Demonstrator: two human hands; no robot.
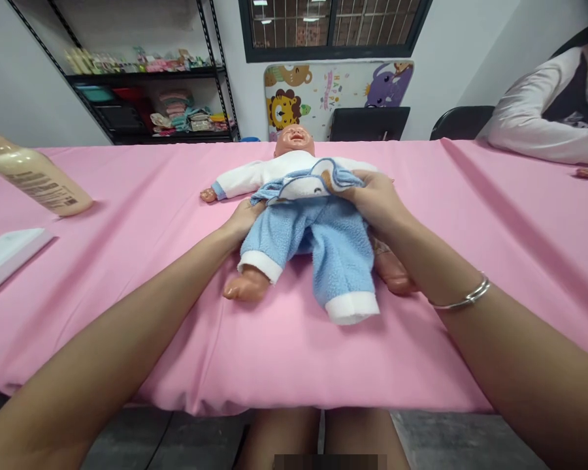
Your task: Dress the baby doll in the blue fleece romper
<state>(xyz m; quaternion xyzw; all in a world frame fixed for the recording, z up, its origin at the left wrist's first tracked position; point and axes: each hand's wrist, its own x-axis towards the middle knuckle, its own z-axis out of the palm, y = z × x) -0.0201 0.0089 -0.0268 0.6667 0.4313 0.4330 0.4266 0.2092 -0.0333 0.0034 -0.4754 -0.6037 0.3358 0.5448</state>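
Note:
A baby doll [294,141] lies on its back on the pink-covered table, its head away from me. It wears a white top [247,177] with blue cuffs. Fuzzy light-blue pants [343,251] with white cuffs lie over its lower body. One foot sticks out of the left pant leg; the other bare foot rests outside the right pant leg, beside my wrist. My left hand [247,220] is closed at the left side of the waistband, fingers partly hidden by cloth. My right hand [378,199] pinches the bunched waistband, which has an animal face on it, at the right.
On the left, a cream-coloured bottle [42,179] stands tilted in view, with a white box [10,258] nearer me. A person's sleeve [534,121] rests at the far right edge. Behind the table are a black shelf [147,77] and a black chair [463,123].

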